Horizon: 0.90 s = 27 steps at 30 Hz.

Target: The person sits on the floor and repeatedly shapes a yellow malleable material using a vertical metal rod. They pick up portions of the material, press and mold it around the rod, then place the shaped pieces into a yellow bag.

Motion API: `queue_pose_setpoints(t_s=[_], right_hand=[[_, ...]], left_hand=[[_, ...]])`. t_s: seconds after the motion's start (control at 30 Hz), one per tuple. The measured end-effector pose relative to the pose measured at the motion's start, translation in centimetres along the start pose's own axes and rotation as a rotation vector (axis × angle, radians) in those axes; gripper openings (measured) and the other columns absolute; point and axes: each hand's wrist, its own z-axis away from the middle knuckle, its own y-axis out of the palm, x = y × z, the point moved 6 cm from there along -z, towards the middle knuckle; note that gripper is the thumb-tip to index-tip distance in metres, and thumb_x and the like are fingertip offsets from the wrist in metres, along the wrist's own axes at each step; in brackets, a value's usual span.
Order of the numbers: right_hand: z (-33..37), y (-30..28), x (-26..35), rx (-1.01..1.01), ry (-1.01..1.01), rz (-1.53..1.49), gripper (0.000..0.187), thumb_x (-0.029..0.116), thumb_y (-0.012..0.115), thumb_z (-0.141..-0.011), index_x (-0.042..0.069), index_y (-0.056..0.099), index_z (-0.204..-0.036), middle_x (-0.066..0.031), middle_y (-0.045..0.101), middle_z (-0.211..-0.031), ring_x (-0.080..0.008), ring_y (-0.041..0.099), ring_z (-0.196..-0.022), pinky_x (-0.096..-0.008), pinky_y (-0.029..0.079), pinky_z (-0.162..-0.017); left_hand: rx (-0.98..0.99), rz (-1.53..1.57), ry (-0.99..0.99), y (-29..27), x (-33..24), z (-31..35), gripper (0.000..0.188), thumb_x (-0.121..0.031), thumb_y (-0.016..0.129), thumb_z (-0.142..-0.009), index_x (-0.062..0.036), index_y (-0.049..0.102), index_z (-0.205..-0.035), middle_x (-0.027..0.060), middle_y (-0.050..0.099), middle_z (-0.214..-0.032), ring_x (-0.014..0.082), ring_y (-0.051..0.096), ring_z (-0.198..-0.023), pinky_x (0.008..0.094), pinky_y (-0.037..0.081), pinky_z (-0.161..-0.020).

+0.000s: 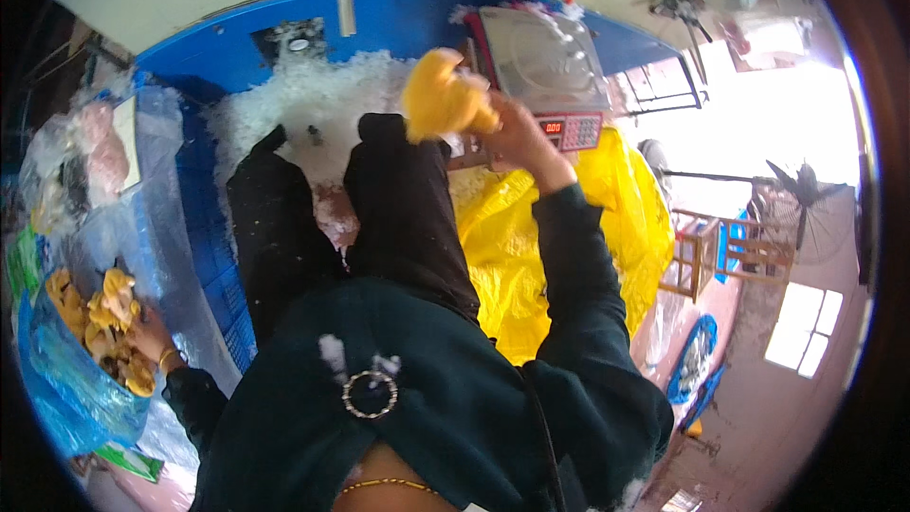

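Observation:
My right hand (521, 137) is raised over the work surface, closed on a yellow plush toy (439, 100) that looks plump and slightly blurred by motion. Low on the left, my left hand (150, 337) reaches to a blue plastic bag (62, 408) with several yellow plush pieces in its mouth. Its fingers are round the side of one yellow plush piece (116, 296), partly hidden by it. White fluffy stuffing (313, 85) is heaped on the blue table in front of my knees.
A scale (540, 57) with a red-framed display stands beyond my right hand. A large yellow plastic sack (502, 275) lies by my right thigh. Clear plastic sheeting (171, 218) covers the left side. Farther right are a wooden chair (692, 251) and a fan (804, 204).

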Motion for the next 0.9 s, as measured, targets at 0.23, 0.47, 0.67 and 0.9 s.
queue_pose_setpoints(t_s=[0.23,0.47,0.67,0.9], right_hand=[[-8.7,5.9,11.4,-0.252,-0.015,-0.233,0.03,0.021,0.058,-0.092,-0.004,0.05,-0.107,-0.0167,0.064,-0.085,-0.0215,0.064,-0.059,-0.0312,0.05,-0.051],[-13.1,5.3,11.0,-0.351,-0.076,-0.417,0.032,0.03,0.046,-0.099,-0.001,0.051,-0.101,-0.0063,0.058,-0.065,-0.0098,0.051,-0.044,-0.0226,0.035,-0.039],[-11.1,6.7,11.7,-0.366,-0.024,-0.494,0.032,0.033,0.052,-0.096,0.002,0.052,-0.102,-0.0053,0.059,-0.074,-0.011,0.055,-0.05,-0.0223,0.041,-0.042],[-0.5,3.6,4.1,-0.278,0.15,-0.029,0.029,0.024,0.06,-0.089,0.003,0.058,-0.108,-0.0115,0.061,-0.098,-0.0266,0.063,-0.082,-0.041,0.051,-0.067]], left_hand=[[-0.132,-0.087,-0.212,-3.3,-4.3,2.5,0.048,-0.038,0.049,-0.091,-0.0107,0.049,-0.131,0.0256,0.05,-0.128,0.0392,0.05,-0.118,0.0455,0.045,-0.094],[-0.197,-0.016,-0.129,-2.5,-3.6,2.5,0.043,-0.031,0.052,-0.091,-0.0089,0.052,-0.127,0.0249,0.049,-0.131,0.0389,0.046,-0.123,0.0452,0.043,-0.098],[-0.247,-0.069,-0.03,-1.1,-1.6,3.2,0.043,-0.033,0.051,-0.091,-0.0101,0.054,-0.127,0.028,0.052,-0.126,0.0413,0.044,-0.125,0.0449,0.04,-0.101],[-0.407,0.344,-0.148,-7.5,-3.8,3.5,0.043,-0.028,0.062,-0.082,-0.0038,0.055,-0.117,0.0218,0.057,-0.11,0.0399,0.051,-0.108,0.0471,0.041,-0.093]])
